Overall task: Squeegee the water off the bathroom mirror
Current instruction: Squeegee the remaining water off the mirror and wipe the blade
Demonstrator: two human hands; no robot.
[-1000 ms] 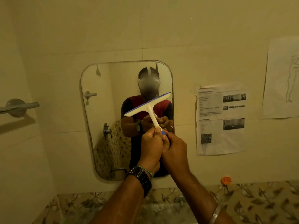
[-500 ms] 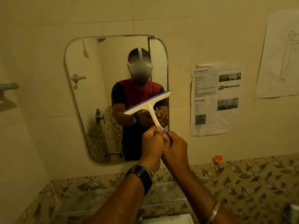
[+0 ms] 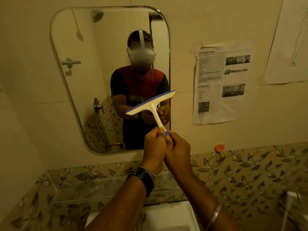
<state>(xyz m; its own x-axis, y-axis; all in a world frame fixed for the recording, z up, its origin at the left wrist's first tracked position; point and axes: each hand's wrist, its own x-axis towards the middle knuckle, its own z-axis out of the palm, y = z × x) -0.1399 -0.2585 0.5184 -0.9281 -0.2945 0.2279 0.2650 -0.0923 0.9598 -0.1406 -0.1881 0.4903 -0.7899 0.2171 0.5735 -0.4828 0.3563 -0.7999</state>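
A white plastic T-shaped squeegee with a blue rubber blade (image 3: 150, 103) is held before the lower right part of a rounded rectangular wall mirror (image 3: 86, 80), its head tilted, right end higher. The left hand (image 3: 154, 144) and right hand (image 3: 179, 150) meet at the handle's lower end, fingers (image 3: 150, 135) clenched around it.

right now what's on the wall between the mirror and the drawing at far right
A printed sheet is taped there, between the mirror and the drawing, with bare wall on either side of it. The head view shows this.
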